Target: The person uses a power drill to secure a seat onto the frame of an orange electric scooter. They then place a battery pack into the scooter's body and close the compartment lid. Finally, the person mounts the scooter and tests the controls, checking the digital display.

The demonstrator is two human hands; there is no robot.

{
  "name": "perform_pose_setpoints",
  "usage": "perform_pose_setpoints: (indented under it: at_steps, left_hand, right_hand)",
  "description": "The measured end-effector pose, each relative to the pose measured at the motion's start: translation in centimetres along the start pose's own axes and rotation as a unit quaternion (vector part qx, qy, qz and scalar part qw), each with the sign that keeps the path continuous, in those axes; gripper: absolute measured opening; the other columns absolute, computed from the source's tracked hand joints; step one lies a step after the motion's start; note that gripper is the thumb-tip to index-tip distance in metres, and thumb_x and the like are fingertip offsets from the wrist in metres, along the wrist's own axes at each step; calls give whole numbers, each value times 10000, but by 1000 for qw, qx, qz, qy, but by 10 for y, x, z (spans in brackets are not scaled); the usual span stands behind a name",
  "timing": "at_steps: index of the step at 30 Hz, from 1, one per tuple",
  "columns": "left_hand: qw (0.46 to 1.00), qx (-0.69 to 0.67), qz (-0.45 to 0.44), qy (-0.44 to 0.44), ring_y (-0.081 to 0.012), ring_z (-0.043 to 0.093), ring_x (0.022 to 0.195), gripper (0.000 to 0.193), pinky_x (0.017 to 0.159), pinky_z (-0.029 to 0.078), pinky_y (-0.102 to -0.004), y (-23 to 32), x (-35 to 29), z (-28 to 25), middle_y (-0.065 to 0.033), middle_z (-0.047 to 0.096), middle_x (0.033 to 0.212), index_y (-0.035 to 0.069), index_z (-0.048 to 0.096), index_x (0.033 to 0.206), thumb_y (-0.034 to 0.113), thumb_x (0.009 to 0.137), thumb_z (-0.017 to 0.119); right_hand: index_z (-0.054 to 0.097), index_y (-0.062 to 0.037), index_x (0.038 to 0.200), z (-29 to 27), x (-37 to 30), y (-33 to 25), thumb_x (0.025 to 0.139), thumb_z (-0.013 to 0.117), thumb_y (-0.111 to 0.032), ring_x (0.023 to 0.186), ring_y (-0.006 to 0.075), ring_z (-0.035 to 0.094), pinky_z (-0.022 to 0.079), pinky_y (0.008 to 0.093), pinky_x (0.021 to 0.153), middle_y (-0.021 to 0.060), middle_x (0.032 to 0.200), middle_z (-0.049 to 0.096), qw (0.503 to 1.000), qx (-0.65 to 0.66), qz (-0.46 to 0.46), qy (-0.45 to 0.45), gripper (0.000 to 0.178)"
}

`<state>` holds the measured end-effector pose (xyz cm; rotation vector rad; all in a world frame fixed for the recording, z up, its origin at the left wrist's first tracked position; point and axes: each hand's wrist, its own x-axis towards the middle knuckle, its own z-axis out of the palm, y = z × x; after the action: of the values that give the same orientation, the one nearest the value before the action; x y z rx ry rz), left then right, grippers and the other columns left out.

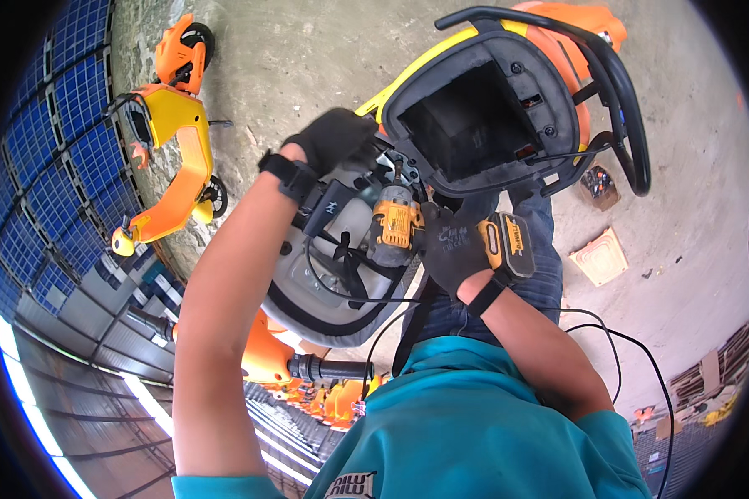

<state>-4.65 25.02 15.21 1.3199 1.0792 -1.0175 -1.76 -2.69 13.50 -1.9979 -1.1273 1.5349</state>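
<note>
My right hand, in a black glove, grips a yellow and black cordless impact driver. The tool's nose points at a metal hinge bracket between a scooter's open storage compartment and its flipped-up seat. The seat shows its grey underside, with black straps and a cable on it. My left hand, also black-gloved, is closed beside the bracket. Its fingertips are mostly hidden, so what they hold cannot be made out. Whether the driver's bit touches a fastener is too small to tell.
A black tubular rack curves round the scooter's far right end. Another yellow and orange scooter stands at the left by a blue mesh wall. A box of small parts and an orange-edged panel lie on the right-hand floor. Black cables trail past me.
</note>
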Motion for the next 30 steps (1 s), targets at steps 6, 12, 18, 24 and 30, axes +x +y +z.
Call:
perform_pose_setpoints:
  at_steps: [6, 12, 18, 24, 30]
  left_hand:
    - [907, 16, 172, 383, -231, 631, 1086, 321, 925, 500, -342, 48, -161, 22, -150, 644, 1174, -24, 589, 1238, 126, 954, 596]
    - [803, 100, 19, 588, -330, 538, 1242, 772, 1065, 417, -399, -96, -253, 120, -237, 505, 1387, -61, 355, 1435, 255, 862, 764]
    - [843, -257, 112, 460, -236, 521, 1200, 858, 988, 482, -362, -112, -215, 158, -163, 492, 1337, -16, 269, 1465, 130, 803, 795]
    - [834, -275, 168, 449, -248, 522, 1181, 833, 996, 467, -380, -125, -207, 153, -146, 486, 1310, 10, 295, 1461, 95, 765, 746]
    - [837, -239, 141, 471, -276, 510, 1222, 870, 1006, 455, -399, -108, -209, 161, -171, 465, 1353, 2, 260, 1474, 102, 753, 737]
  right_hand:
    - [517, 35, 1280, 8, 8, -10, 903, 592, -259, 888, 378, 664, 526, 468, 784, 231, 990, 670, 999, -34, -20, 21, 484]
    - [684, -145, 1101, -6, 6, -33, 876, 559, -160, 1012, 325, 655, 540, 446, 828, 175, 1161, 633, 995, -86, -43, 0, 258]
    - [677, -153, 1185, -5, 5, -33, 879, 566, -158, 984, 316, 675, 555, 444, 802, 160, 1091, 667, 993, -113, -17, -11, 326]
    - [467, -3, 1358, 16, 11, -13, 886, 591, -225, 916, 365, 688, 545, 474, 780, 201, 1020, 677, 996, -85, -7, 27, 536]
    - [514, -47, 1353, 10, 7, -17, 891, 577, -228, 996, 353, 673, 544, 464, 813, 209, 1073, 666, 989, -125, -72, 35, 501]
